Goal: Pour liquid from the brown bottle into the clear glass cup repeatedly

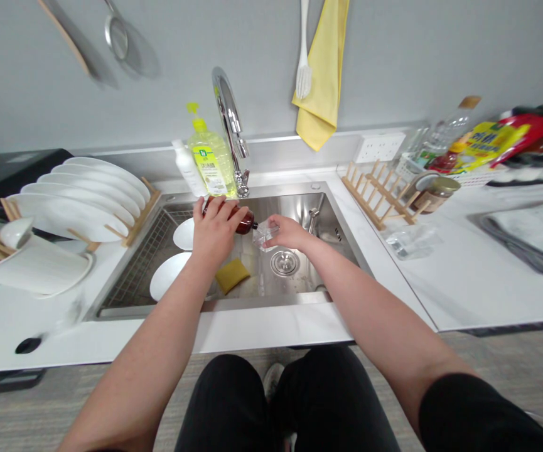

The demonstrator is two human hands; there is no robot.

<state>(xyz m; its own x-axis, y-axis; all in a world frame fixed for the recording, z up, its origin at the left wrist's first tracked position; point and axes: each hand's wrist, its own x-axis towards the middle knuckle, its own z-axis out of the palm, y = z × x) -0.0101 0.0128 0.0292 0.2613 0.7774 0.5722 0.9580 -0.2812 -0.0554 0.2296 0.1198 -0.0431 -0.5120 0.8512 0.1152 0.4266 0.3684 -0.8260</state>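
Over the sink (pixel 346 245), my left hand (pixel 217 229) is wrapped round a dark brown bottle (pixel 245 222), tilted on its side with its narrow mouth pointing right. My right hand (pixel 290 233) holds a small clear container (pixel 264 235) right at that mouth. Whether liquid is flowing cannot be made out. Below them a yellow sponge (pixel 232 275) lies in the sink, left of the drain (pixel 285 263). Two white dishes, one nearer (pixel 167 275) and one farther (pixel 184 235), are in the sink's left part, partly hidden by my left arm.
A chrome faucet (pixel 228 113) rises behind the sink beside a yellow-green soap bottle (pixel 212 160) and a white bottle (pixel 188 166). White plates (pixel 78 194) stand in a rack at left. An empty wooden rack (pixel 379 194), a jar (pixel 435 193) and clear plastic (pixel 412 242) are at right.
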